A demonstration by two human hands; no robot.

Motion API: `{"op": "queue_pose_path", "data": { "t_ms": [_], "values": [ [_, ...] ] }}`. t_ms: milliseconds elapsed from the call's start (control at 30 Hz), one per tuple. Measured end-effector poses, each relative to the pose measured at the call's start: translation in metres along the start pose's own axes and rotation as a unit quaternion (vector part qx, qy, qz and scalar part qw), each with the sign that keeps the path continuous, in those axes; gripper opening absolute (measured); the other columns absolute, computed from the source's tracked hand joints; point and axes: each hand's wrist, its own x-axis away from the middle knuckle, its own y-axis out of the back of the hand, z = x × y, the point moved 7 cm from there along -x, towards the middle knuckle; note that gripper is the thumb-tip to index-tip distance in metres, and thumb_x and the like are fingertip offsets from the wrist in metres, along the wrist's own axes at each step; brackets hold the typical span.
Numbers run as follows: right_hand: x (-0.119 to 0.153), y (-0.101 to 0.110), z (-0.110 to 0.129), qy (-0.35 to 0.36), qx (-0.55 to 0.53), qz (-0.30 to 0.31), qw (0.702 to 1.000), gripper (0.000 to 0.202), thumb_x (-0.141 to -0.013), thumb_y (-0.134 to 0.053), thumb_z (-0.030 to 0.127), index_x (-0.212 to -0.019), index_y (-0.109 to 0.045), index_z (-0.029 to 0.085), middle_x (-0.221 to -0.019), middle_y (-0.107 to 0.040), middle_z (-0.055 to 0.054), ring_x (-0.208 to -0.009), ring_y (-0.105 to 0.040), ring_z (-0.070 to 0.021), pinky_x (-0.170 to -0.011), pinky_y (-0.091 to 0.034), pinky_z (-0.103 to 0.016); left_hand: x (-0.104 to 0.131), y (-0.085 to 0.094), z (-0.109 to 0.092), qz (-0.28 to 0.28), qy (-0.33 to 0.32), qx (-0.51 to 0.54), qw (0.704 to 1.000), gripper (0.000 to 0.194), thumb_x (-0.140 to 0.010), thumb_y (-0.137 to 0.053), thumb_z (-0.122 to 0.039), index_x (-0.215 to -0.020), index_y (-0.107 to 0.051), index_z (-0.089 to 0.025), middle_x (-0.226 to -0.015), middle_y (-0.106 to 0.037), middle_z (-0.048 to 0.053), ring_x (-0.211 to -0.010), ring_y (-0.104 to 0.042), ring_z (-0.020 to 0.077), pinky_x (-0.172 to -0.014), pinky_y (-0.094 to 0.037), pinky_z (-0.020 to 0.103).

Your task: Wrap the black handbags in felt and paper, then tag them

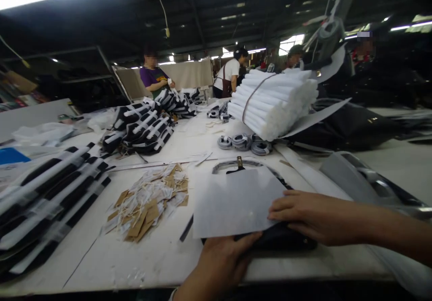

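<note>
A flat, matte white paper sheet (236, 199) covers a black bag (283, 240). The left hand (222, 258) grips the bag's near edge; the right hand (312, 215) lies flat, fingers extended, on the paper's corner.

A heap of tags (150, 204) lies on the table (135, 265), wrapped black bags (43, 197) at left, a white bundle (273, 101) behind.

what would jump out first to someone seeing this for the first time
Nearest, the left hand and right hand press a white sheet onto a black item at the table's front edge. Left of them lies a heap of brown tags; behind, a strapped stack of white foam sheets looms.
</note>
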Motion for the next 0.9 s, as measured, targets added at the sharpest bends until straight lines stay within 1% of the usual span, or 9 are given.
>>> {"op": "queue_pose_path", "data": {
  "t_ms": [100,167,267,333,433,467,600,767,900],
  "values": [
    [-0.015,-0.006,-0.001,-0.065,0.054,-0.027,0.996,0.062,-0.088,-0.062,0.054,-0.14,-0.057,0.022,-0.111,-0.071,-0.015,-0.099,-0.066,-0.0333,-0.086,-0.05,-0.046,0.005,-0.011,0.003,0.047,0.006,-0.008,0.999,0.06,-0.097,-0.052,-0.037,-0.152,-0.029,-0.043,-0.144,-0.056,-0.004,-0.125,-0.06,0.02,-0.106,-0.049,0.035],
    [-0.032,-0.011,-0.002,-0.077,0.107,-0.062,0.989,0.061,-0.088,-0.059,0.06,-0.133,-0.062,0.018,-0.095,-0.072,-0.016,-0.09,-0.066,-0.0335,-0.081,-0.048,-0.046,0.009,-0.016,0.006,0.047,0.004,-0.047,0.998,0.064,-0.097,-0.052,-0.039,-0.155,-0.025,-0.037,-0.151,-0.048,0.001,-0.13,-0.055,0.0241,-0.109,-0.046,0.04],
    [-0.048,-0.024,0.001,-0.029,0.124,-0.095,0.987,0.055,-0.089,-0.059,0.057,-0.125,-0.067,0.017,-0.093,-0.071,-0.016,-0.094,-0.064,-0.0323,-0.087,-0.046,-0.046,0.013,-0.02,0.008,0.032,0.002,-0.087,0.996,0.067,-0.096,-0.054,-0.04,-0.155,-0.024,-0.037,-0.157,-0.039,0.002,-0.136,-0.048,0.0303,-0.114,-0.04,0.05],
    [-0.048,-0.032,0.001,0.0,0.098,-0.115,0.988,0.056,-0.093,-0.056,0.051,-0.139,-0.057,0.019,-0.123,-0.065,-0.019,-0.115,-0.058,-0.0329,-0.099,-0.042,-0.048,0.012,-0.019,0.007,0.016,0.003,-0.095,0.995,0.066,-0.096,-0.054,-0.04,-0.155,-0.025,-0.037,-0.156,-0.04,0.003,-0.137,-0.047,0.0317,-0.114,-0.039,0.052],
    [-0.039,-0.046,-0.004,-0.004,0.076,-0.116,0.99,0.056,-0.098,-0.047,0.041,-0.153,-0.038,0.028,-0.158,-0.034,-0.015,-0.14,-0.04,-0.034,-0.11,-0.034,-0.052,0.008,-0.013,0.002,0.008,0.0,-0.076,0.997,0.062,-0.096,-0.054,-0.038,-0.153,-0.032,-0.035,-0.151,-0.047,0.003,-0.13,-0.054,0.0294,-0.111,-0.043,0.048],
    [-0.037,-0.05,-0.008,-0.022,0.079,-0.112,0.99,0.054,-0.1,-0.044,0.038,-0.153,-0.038,0.031,-0.16,-0.031,-0.015,-0.141,-0.038,-0.0357,-0.109,-0.034,-0.056,0.005,-0.011,0.0,0.015,-0.001,-0.062,0.998,0.059,-0.095,-0.055,-0.037,-0.151,-0.036,-0.037,-0.148,-0.051,0.002,-0.127,-0.058,0.0277,-0.11,-0.046,0.046],
    [-0.03,-0.059,-0.015,-0.078,0.108,-0.117,0.984,0.049,-0.1,-0.044,0.037,-0.148,-0.045,0.031,-0.153,-0.043,-0.017,-0.135,-0.044,-0.0444,-0.101,-0.036,-0.069,0.0,-0.007,-0.003,0.048,0.004,-0.014,0.999,0.05,-0.092,-0.058,-0.034,-0.141,-0.049,-0.041,-0.138,-0.061,-0.003,-0.118,-0.064,0.0242,-0.106,-0.049,0.043],
    [-0.034,-0.06,-0.003,0.002,0.09,-0.084,0.992,0.052,-0.101,-0.045,0.04,-0.152,-0.038,0.032,-0.155,-0.042,-0.01,-0.139,-0.042,-0.038,-0.108,-0.032,-0.064,0.009,-0.016,0.002,0.033,-0.005,-0.044,0.998,0.048,-0.099,-0.048,-0.039,-0.147,-0.043,-0.036,-0.147,-0.053,0.001,-0.132,-0.053,0.0248,-0.115,-0.039,0.045],
    [-0.034,-0.06,-0.004,-0.005,0.081,-0.077,0.994,0.053,-0.101,-0.045,0.041,-0.152,-0.037,0.033,-0.155,-0.042,-0.009,-0.139,-0.041,-0.038,-0.109,-0.031,-0.063,0.012,-0.021,0.004,0.014,-0.014,-0.079,0.997,0.052,-0.098,-0.05,-0.038,-0.149,-0.04,-0.036,-0.151,-0.048,0.001,-0.138,-0.046,0.0265,-0.119,-0.031,0.047]
  ]
}}
